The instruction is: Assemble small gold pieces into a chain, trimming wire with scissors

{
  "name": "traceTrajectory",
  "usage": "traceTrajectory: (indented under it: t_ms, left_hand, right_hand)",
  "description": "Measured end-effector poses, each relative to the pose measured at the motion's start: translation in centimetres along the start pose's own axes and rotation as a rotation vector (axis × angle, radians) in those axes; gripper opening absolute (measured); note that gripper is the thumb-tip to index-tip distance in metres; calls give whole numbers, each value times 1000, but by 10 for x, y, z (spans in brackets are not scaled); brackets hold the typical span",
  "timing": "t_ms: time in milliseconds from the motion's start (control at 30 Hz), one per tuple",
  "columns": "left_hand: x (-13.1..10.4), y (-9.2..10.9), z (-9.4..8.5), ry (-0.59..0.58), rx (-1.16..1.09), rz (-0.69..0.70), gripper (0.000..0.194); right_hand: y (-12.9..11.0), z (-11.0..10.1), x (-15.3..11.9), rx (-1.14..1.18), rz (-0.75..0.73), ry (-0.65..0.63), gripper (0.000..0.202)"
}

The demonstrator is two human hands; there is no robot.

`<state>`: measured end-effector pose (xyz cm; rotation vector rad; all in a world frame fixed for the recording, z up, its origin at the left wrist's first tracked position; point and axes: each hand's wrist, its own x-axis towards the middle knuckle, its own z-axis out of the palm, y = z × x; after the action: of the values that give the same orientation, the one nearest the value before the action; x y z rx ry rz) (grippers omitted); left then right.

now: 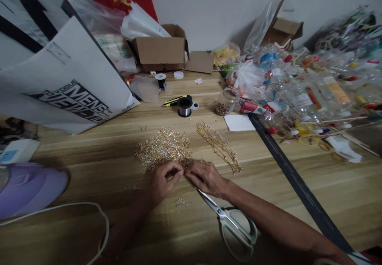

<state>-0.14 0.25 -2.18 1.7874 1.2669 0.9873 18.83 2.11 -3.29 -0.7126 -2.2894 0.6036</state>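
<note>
My left hand (pixel 165 179) and my right hand (pixel 207 177) meet at the near edge of a pile of small gold and silver metal pieces (pixel 164 147). Thumb and forefinger of each are pinched together, almost touching. Whatever lies between the fingertips is too small to make out. Right of the pile lie gold and silver chains (pixel 221 147). Scissors (pixel 222 213) with pale handles rest below my right hand. A few short silver chain pieces (pixel 181 204) are on the table between my forearms.
Behind the pile stand a wire spool (pixel 184 106), a yellow cutter (pixel 174 101) and a jar of beads (pixel 225 104). Plastic bottles (pixel 313 94) crowd the right. A large paper bag (pixel 65 78), a purple object (pixel 30 187) and a white cable (pixel 74 204) are left.
</note>
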Motion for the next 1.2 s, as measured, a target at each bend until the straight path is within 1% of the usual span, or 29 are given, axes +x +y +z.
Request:
traceTrajectory:
  t_ms: [67,200,433,500,567,633,767,833,1000,1100,1200]
  left_hand:
    - [1,-1,-1,-32,-13,-5,12]
    - [2,-2,0,-52,-66,14,12]
    - [-1,-6,2,-74,-128,-36,7]
    - [-1,-8,2,-66,-111,-62,4]
    - [-1,-9,1,-53,-76,-72,7]
    - [0,-8,0,-52,-42,-36,10]
    - [2,-5,-2,-60,15,84,10]
    - [3,-3,-2,-60,44,101,12]
    - [1,1,-3,-77,88,70,12]
    - [1,5,-5,-99,106,47,11]
    - [1,8,-7,-111,119,14,12]
  right_hand:
    - [0,0,0,-10,8,5,12]
    - [1,0,0,-25,15,-4,11]
    - [0,-2,1,-50,3,11,12]
    - [0,-2,1,-54,1,13,12]
    - [-1,-2,1,-48,0,12,12]
    - [-1,-1,0,-41,1,16,11]
    - [-1,0,-1,-26,7,25,11]
    - [0,1,-1,-15,12,30,11]
    - [1,3,-2,8,21,36,12]
    - [-3,2,-2,6,31,19,15]
    - [-10,-5,0,-90,84,9,22]
